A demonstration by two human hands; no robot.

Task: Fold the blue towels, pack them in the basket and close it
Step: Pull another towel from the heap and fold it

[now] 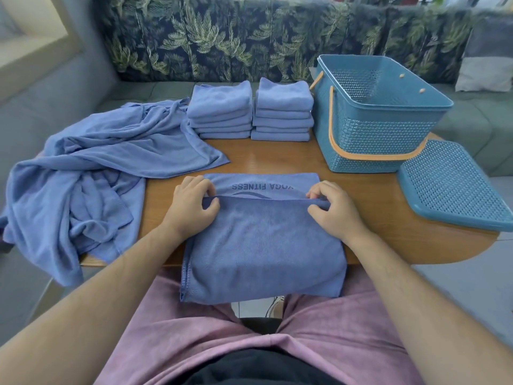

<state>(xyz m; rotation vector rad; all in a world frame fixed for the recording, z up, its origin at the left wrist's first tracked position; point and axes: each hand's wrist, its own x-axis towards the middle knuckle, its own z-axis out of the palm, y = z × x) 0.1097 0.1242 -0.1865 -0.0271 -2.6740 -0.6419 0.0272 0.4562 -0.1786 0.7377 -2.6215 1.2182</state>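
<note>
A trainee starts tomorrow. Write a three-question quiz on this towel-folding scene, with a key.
1. True or false: the lid sits on the basket.
2. How many stacks of folded towels stand beside the basket?
3. The left hand and right hand both pinch: A) a cup, B) the folded edge of the towel before the person, C) the lid.
Key: 1 false; 2 two; 3 B.
</note>
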